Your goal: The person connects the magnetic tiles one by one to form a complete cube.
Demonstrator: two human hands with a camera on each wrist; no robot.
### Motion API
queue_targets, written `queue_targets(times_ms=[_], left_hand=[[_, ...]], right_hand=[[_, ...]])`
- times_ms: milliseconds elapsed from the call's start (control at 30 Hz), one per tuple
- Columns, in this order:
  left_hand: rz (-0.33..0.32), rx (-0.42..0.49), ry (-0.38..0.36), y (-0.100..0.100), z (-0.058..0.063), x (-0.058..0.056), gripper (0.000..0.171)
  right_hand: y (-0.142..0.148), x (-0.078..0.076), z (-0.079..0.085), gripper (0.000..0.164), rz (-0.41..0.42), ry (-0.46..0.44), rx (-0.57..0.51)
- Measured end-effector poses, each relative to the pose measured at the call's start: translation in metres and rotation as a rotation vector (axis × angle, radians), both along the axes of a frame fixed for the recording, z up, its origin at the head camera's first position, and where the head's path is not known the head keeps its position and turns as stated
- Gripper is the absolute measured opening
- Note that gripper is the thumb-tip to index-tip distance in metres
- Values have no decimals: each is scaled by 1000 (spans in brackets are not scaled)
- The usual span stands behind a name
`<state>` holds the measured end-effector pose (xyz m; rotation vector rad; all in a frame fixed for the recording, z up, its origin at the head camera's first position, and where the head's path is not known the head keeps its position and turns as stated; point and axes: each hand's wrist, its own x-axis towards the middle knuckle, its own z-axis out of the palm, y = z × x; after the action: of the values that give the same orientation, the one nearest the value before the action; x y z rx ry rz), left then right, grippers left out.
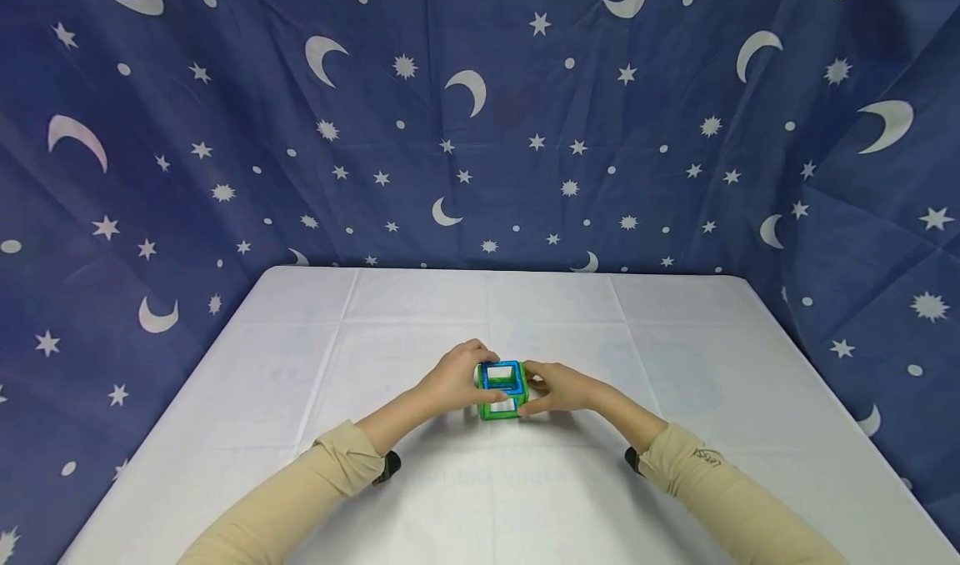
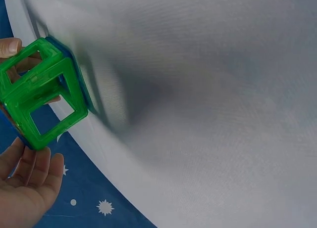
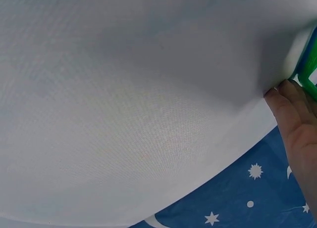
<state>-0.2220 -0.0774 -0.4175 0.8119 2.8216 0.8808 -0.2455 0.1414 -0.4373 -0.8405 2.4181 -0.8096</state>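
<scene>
A small box of see-through magnetic tiles, open square frames in green and blue, is held between both hands over the middle of the white table. In the head view a blue frame is on top and a green one faces me. My left hand grips it from the left, thumb along the near top edge and fingers at the far side. From the right, my right hand holds it with thumb low at the front and fingers behind. The left wrist view shows the tile box with green sides and a blue base.
A white cloth with fold lines covers the table. Behind and beside it hangs a dark blue curtain with white moons and stars. Both forearms wear beige sleeves, with dark bands at the wrists.
</scene>
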Motion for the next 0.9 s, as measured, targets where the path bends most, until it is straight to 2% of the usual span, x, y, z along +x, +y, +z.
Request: queue_targets(times_ms=[133, 267, 400, 500, 600, 667, 800, 900], left_hand=[[20, 31, -27, 0, -1, 1, 60], [110, 107, -89, -2, -4, 5, 68], [267, 234, -172, -8, -8, 11, 48], [340, 294, -280, -12, -10, 16, 34], [350, 314, -380, -13, -14, 20, 32], [346, 343, -416, -12, -17, 22, 31], [364, 394, -443, -8, -23, 24, 30], [382, 418, -444, -7, -25, 23, 29]], right_hand=[[0, -1, 0, 59, 3, -3, -15], [2, 0, 0, 62, -9, -35, -49], [6, 0, 3, 68, -22, -88, -60], [8, 0, 9, 55, -13, -95, -55], [7, 2, 17, 30, -31, -98, -72], [6, 4, 20, 20, -52, -120, -103], [1, 9, 18, 26, -157, -215, -195], [-2, 13, 13, 31, -239, -245, -251]])
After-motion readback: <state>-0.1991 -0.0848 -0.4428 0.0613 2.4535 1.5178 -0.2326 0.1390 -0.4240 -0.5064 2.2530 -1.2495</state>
